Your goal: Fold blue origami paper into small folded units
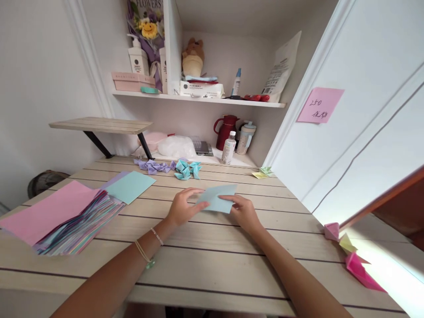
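A light blue sheet of paper (217, 198) lies folded on the wooden table (212, 260), just ahead of me. My left hand (183, 206) pinches its left edge, thumb on top of the sheet. My right hand (243, 211) grips its right edge with curled fingers. Both hands rest low on the tabletop. A stack of coloured paper sheets (66, 216), pink on top, lies to the left, with a loose teal sheet (130, 186) beside it.
Folded purple pieces (153, 166) and teal pieces (187, 169) lie at the table's far side, a yellow-green piece (263, 173) near the wall. Pink and yellow folded pieces (351, 256) sit at the right edge. A bottle (228, 148), red jug (226, 131) and shelves stand behind.
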The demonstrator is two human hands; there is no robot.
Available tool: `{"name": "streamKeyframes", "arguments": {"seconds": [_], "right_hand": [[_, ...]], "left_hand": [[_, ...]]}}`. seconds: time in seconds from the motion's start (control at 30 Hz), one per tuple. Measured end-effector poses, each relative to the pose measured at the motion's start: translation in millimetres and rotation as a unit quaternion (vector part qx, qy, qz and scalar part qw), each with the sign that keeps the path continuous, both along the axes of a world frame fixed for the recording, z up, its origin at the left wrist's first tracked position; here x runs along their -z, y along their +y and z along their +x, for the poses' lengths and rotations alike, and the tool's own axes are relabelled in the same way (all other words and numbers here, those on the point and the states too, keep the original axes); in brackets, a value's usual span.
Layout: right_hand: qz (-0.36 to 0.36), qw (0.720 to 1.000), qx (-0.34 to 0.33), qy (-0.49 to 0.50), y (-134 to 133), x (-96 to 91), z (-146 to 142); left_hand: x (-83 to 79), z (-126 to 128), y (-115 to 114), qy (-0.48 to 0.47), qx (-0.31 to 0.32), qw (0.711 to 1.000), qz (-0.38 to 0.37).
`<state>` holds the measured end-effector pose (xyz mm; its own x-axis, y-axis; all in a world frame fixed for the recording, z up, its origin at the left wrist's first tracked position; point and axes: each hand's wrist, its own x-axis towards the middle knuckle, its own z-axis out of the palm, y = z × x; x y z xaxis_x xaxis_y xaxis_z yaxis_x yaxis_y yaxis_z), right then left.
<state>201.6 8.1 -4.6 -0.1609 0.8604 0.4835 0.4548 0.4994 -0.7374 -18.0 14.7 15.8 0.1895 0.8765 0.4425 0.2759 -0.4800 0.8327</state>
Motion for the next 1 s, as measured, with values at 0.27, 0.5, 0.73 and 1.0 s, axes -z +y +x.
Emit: {"name": "streamKeyframes", "arguments": {"seconds": [0.27,0.5,0.73,1.0], "right_hand": [[-0.113,0.958,-0.019,0.262,2,-2.6,2],[-0.134,0.954,-0.054,0.264,3,-3.0,4],[-0.173,0.945,-0.06,0.269,2,-1.0,2],[-0.184,0.93,-0.018,0.319,-1,-3.6,-6]], "left_hand": [[8.2,-4,4,-0.023,0.13,0.987,-0.09],[8.5,0,5,-0.049,0.118,0.985,-0.113],[13.9,3,13,-0.144,0.05,0.985,-0.076],[5.8,12,0,-0.164,0.014,0.977,-0.137]]}}
